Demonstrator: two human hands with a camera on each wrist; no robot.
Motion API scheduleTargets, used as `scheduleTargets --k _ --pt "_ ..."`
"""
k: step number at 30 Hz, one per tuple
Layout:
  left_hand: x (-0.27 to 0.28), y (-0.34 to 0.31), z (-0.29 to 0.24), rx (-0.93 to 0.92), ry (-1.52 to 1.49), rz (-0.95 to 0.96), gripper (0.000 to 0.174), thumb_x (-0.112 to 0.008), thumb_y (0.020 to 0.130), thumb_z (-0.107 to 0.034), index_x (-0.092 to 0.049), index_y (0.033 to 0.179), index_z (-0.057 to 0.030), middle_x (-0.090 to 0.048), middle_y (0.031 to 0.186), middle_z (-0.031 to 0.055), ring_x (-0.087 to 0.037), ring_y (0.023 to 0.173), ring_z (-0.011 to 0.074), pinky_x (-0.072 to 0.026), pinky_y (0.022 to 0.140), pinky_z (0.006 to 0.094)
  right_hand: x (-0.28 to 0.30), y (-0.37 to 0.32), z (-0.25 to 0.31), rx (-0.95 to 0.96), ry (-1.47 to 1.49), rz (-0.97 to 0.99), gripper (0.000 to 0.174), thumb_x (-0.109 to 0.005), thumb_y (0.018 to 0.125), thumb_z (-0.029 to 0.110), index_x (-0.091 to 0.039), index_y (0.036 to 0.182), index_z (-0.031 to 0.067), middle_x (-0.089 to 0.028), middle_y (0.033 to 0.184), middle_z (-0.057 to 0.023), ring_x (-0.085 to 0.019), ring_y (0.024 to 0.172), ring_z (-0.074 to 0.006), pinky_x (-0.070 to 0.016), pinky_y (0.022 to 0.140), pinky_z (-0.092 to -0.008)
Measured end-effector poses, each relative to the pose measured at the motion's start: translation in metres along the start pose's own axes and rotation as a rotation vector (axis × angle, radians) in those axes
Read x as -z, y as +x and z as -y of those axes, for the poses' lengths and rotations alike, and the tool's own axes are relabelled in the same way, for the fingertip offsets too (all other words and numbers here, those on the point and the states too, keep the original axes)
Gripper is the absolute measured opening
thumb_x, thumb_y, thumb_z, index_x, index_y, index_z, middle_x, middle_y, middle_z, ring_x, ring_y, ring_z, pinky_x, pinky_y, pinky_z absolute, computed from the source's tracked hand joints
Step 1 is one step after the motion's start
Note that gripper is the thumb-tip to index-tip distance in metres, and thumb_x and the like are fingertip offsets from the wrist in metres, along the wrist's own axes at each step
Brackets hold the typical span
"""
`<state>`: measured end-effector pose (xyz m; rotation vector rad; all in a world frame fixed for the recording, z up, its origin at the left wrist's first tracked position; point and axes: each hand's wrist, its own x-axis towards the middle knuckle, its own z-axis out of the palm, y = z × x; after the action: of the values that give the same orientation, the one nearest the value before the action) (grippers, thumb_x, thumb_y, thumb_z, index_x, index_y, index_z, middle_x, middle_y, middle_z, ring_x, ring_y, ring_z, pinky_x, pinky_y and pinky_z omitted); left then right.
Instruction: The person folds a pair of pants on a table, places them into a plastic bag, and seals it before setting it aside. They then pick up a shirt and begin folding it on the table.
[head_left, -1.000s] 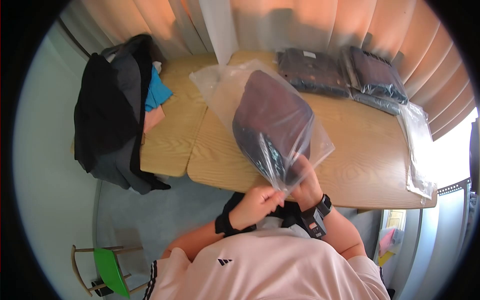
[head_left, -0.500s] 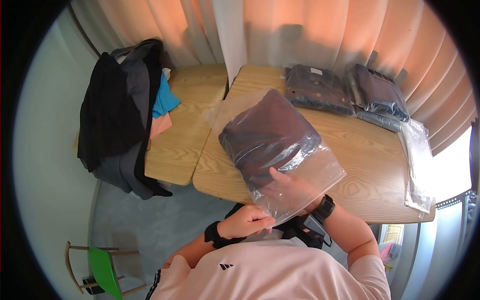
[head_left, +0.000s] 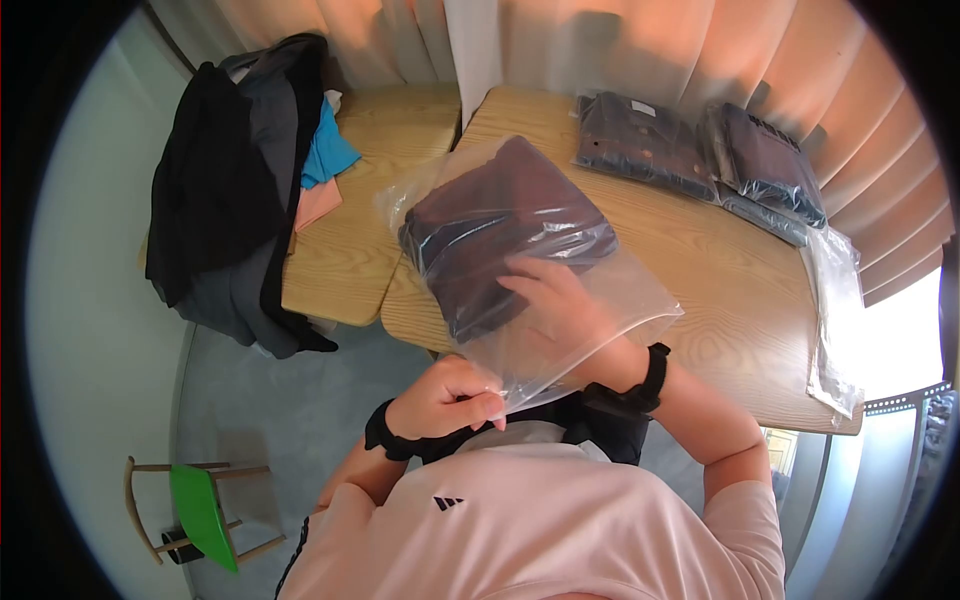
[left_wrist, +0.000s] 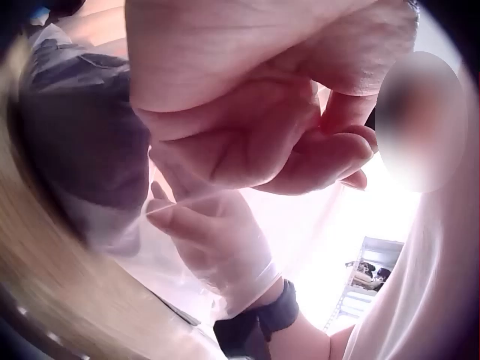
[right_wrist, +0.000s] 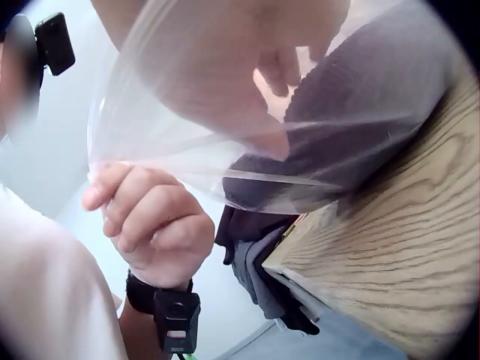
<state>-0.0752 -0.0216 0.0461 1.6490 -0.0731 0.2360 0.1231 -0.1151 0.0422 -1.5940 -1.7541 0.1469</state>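
Observation:
A dark maroon folded garment (head_left: pixel 510 205) lies inside a clear plastic bag (head_left: pixel 645 290) at the front of the table. My left hand (head_left: pixel 440 395) pinches the bag's mouth at its near left edge, fingers curled, as the right wrist view also shows. Reaching through that mouth, my right hand (head_left: pixel 575 310) is inside the bag, its fingers spread and extended to the near side of the garment. The clear film lies over the right hand and wrist. In the left wrist view the garment (left_wrist: pixel 82 142) sits beyond the left palm.
Bagged dark garments (head_left: pixel 645 145) lie along the back right of the wooden table (head_left: pixel 700 330), with a stack (head_left: pixel 770 165) beside them. Flat clear bags (head_left: pixel 835 320) hang at the right edge. Black and grey clothes (head_left: pixel 225 200) are heaped at left. A green chair (head_left: pixel 205 515) stands lower left.
The bag has turned and shifted left, its mouth spread wider. My right hand has moved further in, up against the garment. The left hand has moved left, still pinching the bag's edge.

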Motion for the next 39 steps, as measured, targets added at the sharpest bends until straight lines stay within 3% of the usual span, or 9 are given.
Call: scheduleTargets --k 2,8,17,24,27,29,31,34,39 --pt "-0.005 0.006 0.000 -0.037 0.043 0.066 0.022 -0.053 0.088 -0.010 -0.064 0.071 -0.0005 -0.055 0.056 0.0055 -0.050 0.047 0.0124 -0.0364 0.047 0.0264 -0.005 0.004 0.003 0.161 -0.272 0.164 0.060 -0.062 0.075 0.017 -0.042 0.130 0.0042 -0.036 0.139 -0.0184 -0.028 0.133 -0.0356 -0.0261 0.106 -0.0501" --pt "-0.030 0.008 0.019 -0.055 0.130 0.172 0.022 -0.056 0.087 -0.012 -0.064 0.071 0.0007 -0.057 0.059 0.0109 -0.053 0.052 0.0214 -0.0406 0.052 0.0318 -0.023 0.040 0.007 0.290 -0.701 0.427 0.070 -0.056 0.081 0.026 -0.028 0.142 0.0081 -0.029 0.146 -0.0152 -0.023 0.136 -0.0342 -0.0199 0.105 -0.0590" --pt "-0.006 -0.021 0.028 0.096 0.394 0.344 0.024 -0.058 0.087 -0.018 -0.064 0.074 0.0010 -0.059 0.063 0.0134 -0.054 0.054 0.0257 -0.0411 0.052 0.0340 -0.067 0.077 0.028 0.173 -0.736 0.358 0.065 -0.052 0.085 0.027 -0.027 0.143 0.0120 -0.024 0.148 -0.0157 -0.017 0.138 -0.0339 -0.0143 0.107 -0.0576" --pt "-0.002 -0.034 0.035 0.010 0.098 0.081 0.021 -0.059 0.087 -0.017 -0.068 0.076 -0.0013 -0.060 0.062 0.0099 -0.056 0.055 0.0200 -0.0429 0.054 0.0306 -0.050 0.096 -0.031 0.232 -0.186 0.515 0.059 -0.050 0.089 0.030 -0.031 0.140 0.0088 -0.027 0.146 -0.0182 -0.019 0.137 -0.0357 -0.0166 0.108 -0.0561" --pt "0.014 -0.042 0.042 -0.022 0.114 -0.051 0.028 -0.053 0.092 -0.023 -0.067 0.081 -0.0010 -0.062 0.068 0.0078 -0.057 0.063 0.0166 -0.0447 0.059 0.0285 -0.029 0.091 -0.022 -0.016 -0.362 0.242 0.061 -0.053 0.088 0.038 -0.035 0.138 0.0086 -0.028 0.145 -0.0184 -0.020 0.136 -0.0361 -0.0180 0.107 -0.0572" --pt "0.023 -0.045 0.059 0.086 -0.158 -0.734 0.034 -0.046 0.096 -0.032 -0.059 0.103 -0.0011 -0.062 0.093 0.0077 -0.057 0.081 0.0157 -0.0452 0.072 0.0284 -0.032 0.085 -0.020 -0.397 -0.486 0.059 0.063 -0.055 0.085 0.045 -0.039 0.137 0.0124 -0.031 0.143 -0.0169 -0.023 0.135 -0.0354 -0.0187 0.106 -0.0579" --pt "0.036 -0.026 0.064 -0.012 -0.189 -1.142 0.040 -0.039 0.098 -0.036 -0.045 0.119 -0.0024 -0.053 0.115 0.0070 -0.051 0.103 0.0176 -0.0412 0.089 0.0327 -0.028 0.083 -0.026 -0.391 -0.443 0.090 0.063 -0.056 0.083 0.048 -0.042 0.135 0.0153 -0.033 0.143 -0.0169 -0.024 0.135 -0.0351 -0.0188 0.106 -0.0577" --pt "0.071 -0.016 0.071 -0.049 -0.664 -1.000 0.044 -0.034 0.099 -0.038 -0.040 0.128 -0.0049 -0.046 0.127 0.0065 -0.043 0.118 0.0190 -0.0332 0.101 0.0354 -0.022 0.074 -0.039 -0.334 -0.356 0.156 0.061 -0.058 0.081 0.051 -0.046 0.133 0.0204 -0.035 0.141 -0.0168 -0.025 0.134 -0.0346 -0.0186 0.106 -0.0571" --pt "0.097 0.003 0.075 0.008 -0.801 -0.692 0.053 -0.027 0.099 -0.045 -0.036 0.136 -0.0079 -0.044 0.135 0.0059 -0.043 0.121 0.0187 -0.0335 0.103 0.0370 -0.011 0.063 -0.039 -0.203 -0.276 0.237 0.057 -0.059 0.080 0.051 -0.050 0.129 0.0227 -0.036 0.141 -0.0164 -0.028 0.132 -0.0345 -0.0172 0.106 -0.0562"
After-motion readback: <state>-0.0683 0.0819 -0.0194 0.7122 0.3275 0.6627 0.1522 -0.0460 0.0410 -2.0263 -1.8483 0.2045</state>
